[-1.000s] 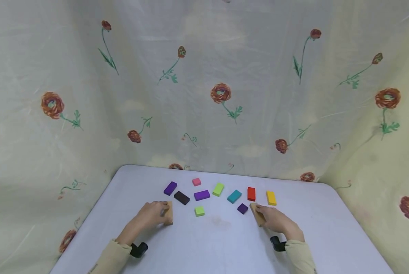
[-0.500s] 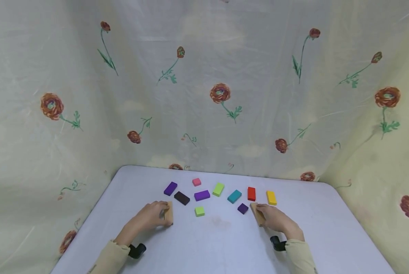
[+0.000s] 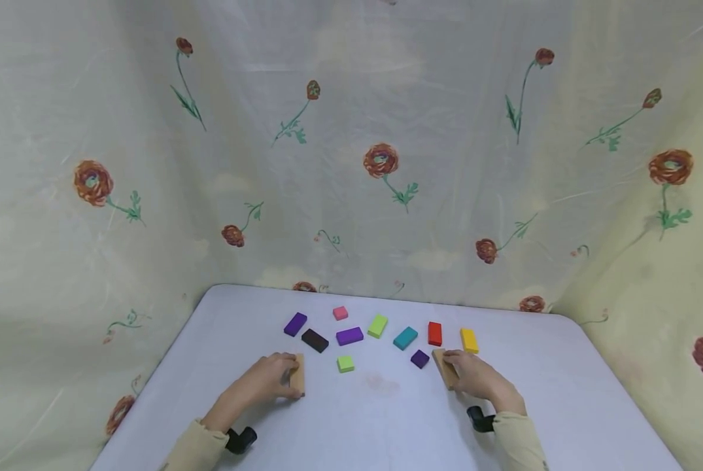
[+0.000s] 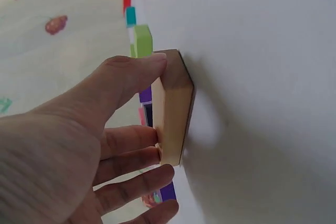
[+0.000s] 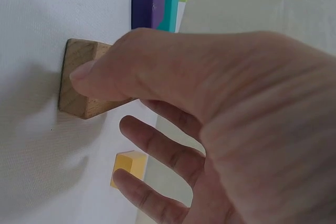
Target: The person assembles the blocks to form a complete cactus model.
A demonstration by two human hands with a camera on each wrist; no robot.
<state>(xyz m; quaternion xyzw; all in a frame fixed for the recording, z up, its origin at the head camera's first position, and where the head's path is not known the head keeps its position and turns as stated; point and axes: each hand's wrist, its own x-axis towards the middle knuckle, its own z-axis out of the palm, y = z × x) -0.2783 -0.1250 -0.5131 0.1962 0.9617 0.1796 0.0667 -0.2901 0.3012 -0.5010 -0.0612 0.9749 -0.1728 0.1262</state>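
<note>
My left hand [image 3: 267, 379] pinches a plain wooden block [image 3: 297, 375] lying on the table, left of the middle. In the left wrist view its thumb presses the near end of the block [image 4: 176, 103], while the fingertips touch the far part. My right hand [image 3: 478, 376] grips a second wooden block [image 3: 445, 370] on the right side. The right wrist view shows that thumb on the near end of the block [image 5: 84, 85]; two fingers stretch out apart from it. A dark purple block [image 3: 420, 358] lies just left of the right-hand block.
Between and beyond the hands lie a lime block [image 3: 345, 364], a black block [image 3: 315, 340], purple blocks [image 3: 349, 336], a pink block [image 3: 340, 313], a teal block [image 3: 405, 338], a red block [image 3: 435, 333] and a yellow block [image 3: 469, 340]. A flowered curtain [image 3: 351, 261] hangs behind the white table [image 3: 363, 432].
My left hand has shifted its wooden block slightly to the right and nearer to me. The right hand and its block stay in place, as do the coloured blocks.
</note>
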